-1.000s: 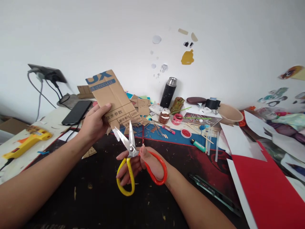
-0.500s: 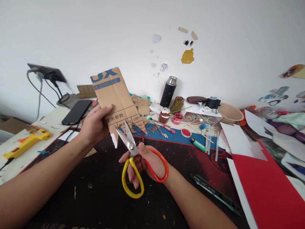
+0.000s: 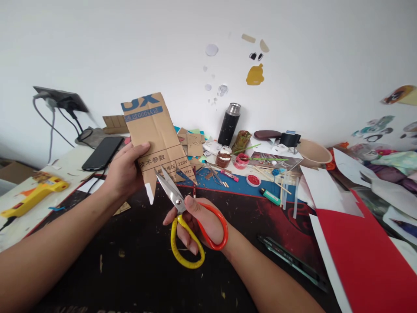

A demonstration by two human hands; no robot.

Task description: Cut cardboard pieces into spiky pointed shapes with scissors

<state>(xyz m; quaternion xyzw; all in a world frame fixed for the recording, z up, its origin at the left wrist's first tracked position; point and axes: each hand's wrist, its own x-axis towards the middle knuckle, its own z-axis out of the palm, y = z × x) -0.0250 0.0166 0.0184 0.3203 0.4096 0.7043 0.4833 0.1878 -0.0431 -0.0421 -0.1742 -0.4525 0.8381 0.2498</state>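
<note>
A brown cardboard piece [image 3: 156, 134] with blue and black print is raised above the dark mat, its lower edge cut into strips. My left hand [image 3: 128, 167] grips its left edge, thumb on the printed face. My right hand [image 3: 198, 221] holds scissors [image 3: 179, 202] with one yellow and one red handle; the thumb is through the red loop and fingers are by the yellow one. The blades are slightly apart, pointing up-left at the lower part of the cardboard. Part of the cardboard's lower edge is behind the blades.
A yellow glue gun [image 3: 35, 195] and a phone [image 3: 101, 154] lie at left. Behind are a black flask [image 3: 229, 124], paint pots [image 3: 241, 161], sticks and scraps. A cutter [image 3: 291, 261] and red paper [image 3: 365, 243] are at right, with a beige bowl [image 3: 314, 152] farther back.
The scissor blades have moved closer together, and the yellow handle has shifted right. The cardboard and my left hand have moved slightly left in the view.
</note>
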